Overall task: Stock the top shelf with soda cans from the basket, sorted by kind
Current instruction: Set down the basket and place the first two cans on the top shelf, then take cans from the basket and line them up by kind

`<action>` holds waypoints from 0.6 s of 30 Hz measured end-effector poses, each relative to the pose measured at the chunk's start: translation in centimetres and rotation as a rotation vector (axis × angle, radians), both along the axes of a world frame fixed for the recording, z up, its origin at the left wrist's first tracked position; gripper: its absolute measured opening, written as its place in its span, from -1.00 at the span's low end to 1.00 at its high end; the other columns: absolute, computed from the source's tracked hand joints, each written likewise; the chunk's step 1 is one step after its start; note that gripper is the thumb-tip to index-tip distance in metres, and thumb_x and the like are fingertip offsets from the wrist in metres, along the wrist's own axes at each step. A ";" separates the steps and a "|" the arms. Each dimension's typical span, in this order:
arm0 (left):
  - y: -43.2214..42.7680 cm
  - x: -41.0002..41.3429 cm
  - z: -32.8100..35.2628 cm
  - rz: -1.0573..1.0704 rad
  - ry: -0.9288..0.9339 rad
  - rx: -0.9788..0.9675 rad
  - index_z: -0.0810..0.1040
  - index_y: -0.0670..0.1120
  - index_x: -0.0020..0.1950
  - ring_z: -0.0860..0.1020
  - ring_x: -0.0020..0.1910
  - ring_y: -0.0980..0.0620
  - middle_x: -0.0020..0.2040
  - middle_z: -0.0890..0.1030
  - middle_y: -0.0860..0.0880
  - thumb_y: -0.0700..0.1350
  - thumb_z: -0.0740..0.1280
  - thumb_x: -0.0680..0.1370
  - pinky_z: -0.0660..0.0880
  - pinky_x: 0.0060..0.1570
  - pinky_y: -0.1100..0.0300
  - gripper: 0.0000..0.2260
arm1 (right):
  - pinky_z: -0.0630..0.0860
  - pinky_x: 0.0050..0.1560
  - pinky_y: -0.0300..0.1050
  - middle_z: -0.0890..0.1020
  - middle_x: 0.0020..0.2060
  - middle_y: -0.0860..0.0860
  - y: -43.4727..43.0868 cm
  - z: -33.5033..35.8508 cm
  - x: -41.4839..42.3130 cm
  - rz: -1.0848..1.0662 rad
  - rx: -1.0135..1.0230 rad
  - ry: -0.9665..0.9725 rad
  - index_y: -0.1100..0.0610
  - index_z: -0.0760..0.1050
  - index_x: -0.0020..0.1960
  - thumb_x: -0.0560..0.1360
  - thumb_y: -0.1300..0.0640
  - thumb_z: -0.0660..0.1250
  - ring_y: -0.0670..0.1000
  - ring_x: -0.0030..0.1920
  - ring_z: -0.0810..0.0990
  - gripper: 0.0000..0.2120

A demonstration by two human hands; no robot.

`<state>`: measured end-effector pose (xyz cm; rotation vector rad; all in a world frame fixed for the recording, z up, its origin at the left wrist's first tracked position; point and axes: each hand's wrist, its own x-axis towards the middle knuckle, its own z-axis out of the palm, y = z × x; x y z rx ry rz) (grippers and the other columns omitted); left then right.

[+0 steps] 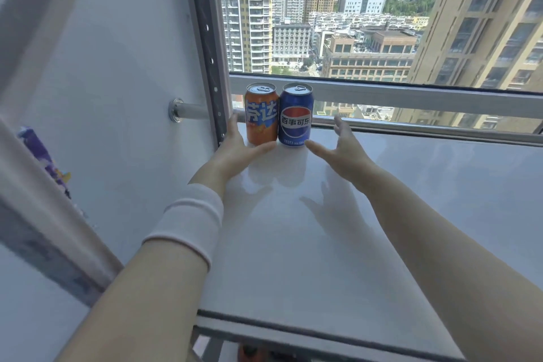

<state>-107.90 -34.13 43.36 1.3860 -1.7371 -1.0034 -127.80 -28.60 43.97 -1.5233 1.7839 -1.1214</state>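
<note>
Two soda cans stand upright and side by side at the back left of the white top shelf (323, 229): an orange can (261, 114) on the left and a blue cola can (296, 116) touching it on the right. My left hand (238, 150) lies open just in front of and left of the orange can, its thumb reaching under that can's base. My right hand (342, 147) hovers open to the right of the blue can, fingers spread, thumb pointing at the can's foot. Neither hand holds anything. The basket is not in view.
A white side panel (117, 67) and a perforated metal upright (210, 47) bound the shelf on the left. A window rail (411, 91) runs behind the cans. The shelf's front edge (323, 329) is near me. A purple patterned object (44, 159) shows at far left.
</note>
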 end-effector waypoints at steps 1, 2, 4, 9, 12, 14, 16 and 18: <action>1.2 0.1 0.0 0.019 -0.008 -0.014 -0.14 -0.02 0.52 0.09 0.49 0.02 0.54 0.06 0.00 0.07 0.44 0.42 0.11 0.35 0.16 -0.09 | 0.14 0.43 -0.07 0.10 0.51 0.07 1.3 0.2 0.1 -0.005 -0.002 0.031 0.11 -0.09 0.52 0.45 -0.05 0.37 0.02 0.49 0.10 -0.14; 2.4 0.2 0.0 0.036 -0.021 -0.034 -0.12 -0.03 0.53 0.07 0.50 0.02 0.54 0.04 0.01 0.08 0.42 0.43 0.09 0.42 0.13 -0.11 | 0.13 0.42 -0.09 0.10 0.50 0.07 2.6 0.4 0.2 -0.005 -0.005 0.064 0.13 -0.09 0.52 0.46 -0.05 0.35 0.02 0.49 0.11 -0.16; 5.3 0.3 0.3 0.075 -0.083 -0.066 -0.05 -0.06 0.53 0.07 0.51 -0.02 0.54 0.06 0.00 0.09 0.38 0.46 0.10 0.46 0.01 -0.19 | 0.09 0.41 -0.13 0.09 0.51 0.07 5.6 0.7 0.3 0.010 -0.004 0.143 0.15 -0.09 0.52 0.48 -0.05 0.32 0.01 0.49 0.09 -0.18; 14.5 -0.4 0.8 0.076 -0.227 -0.092 0.07 -0.11 0.51 0.07 0.50 -0.16 0.51 0.15 -0.09 0.11 0.28 0.52 0.09 0.45 -0.10 -0.33 | 0.06 0.43 -0.12 0.09 0.51 0.08 14.1 0.6 0.2 0.041 -0.004 0.252 0.17 -0.09 0.52 0.51 -0.06 0.28 0.03 0.49 0.08 -0.23; 20.6 -1.2 0.8 0.069 -0.301 -0.115 0.12 -0.16 0.49 0.14 0.47 -0.16 0.48 0.20 -0.14 0.09 0.25 0.54 0.09 0.44 -0.08 -0.37 | 0.07 0.45 -0.05 0.11 0.49 0.12 19.4 0.0 0.0 0.046 -0.011 0.318 0.18 -0.07 0.52 0.51 -0.06 0.27 0.08 0.49 0.10 -0.24; 24.4 -2.0 0.9 0.040 -0.338 -0.150 0.13 -0.17 0.48 0.15 0.47 -0.14 0.47 0.21 -0.16 0.06 0.25 0.55 0.06 0.45 -0.07 -0.40 | 0.06 0.47 0.00 0.11 0.49 0.13 22.9 -0.5 -0.2 0.055 -0.028 0.374 0.19 -0.06 0.52 0.52 -0.06 0.27 0.11 0.50 0.06 -0.25; 27.8 -2.6 0.9 0.017 -0.385 -0.161 0.11 -0.17 0.48 0.06 0.50 -0.13 0.49 0.17 -0.14 0.03 0.23 0.57 0.00 0.47 -0.05 -0.42 | 0.01 0.49 0.01 0.10 0.50 0.13 26.0 -0.7 -0.3 0.046 -0.058 0.443 0.18 -0.04 0.52 0.52 -0.05 0.26 0.12 0.51 -0.01 -0.27; 30.4 -2.8 0.8 -0.010 -0.447 -0.207 0.09 -0.17 0.49 -0.01 0.52 -0.12 0.52 0.14 -0.12 0.03 0.23 0.57 -0.07 0.46 0.00 -0.42 | -0.03 0.48 0.01 0.12 0.50 0.14 28.9 -0.8 -0.3 0.028 -0.097 0.506 0.19 -0.02 0.51 0.53 -0.03 0.26 0.13 0.52 -0.04 -0.29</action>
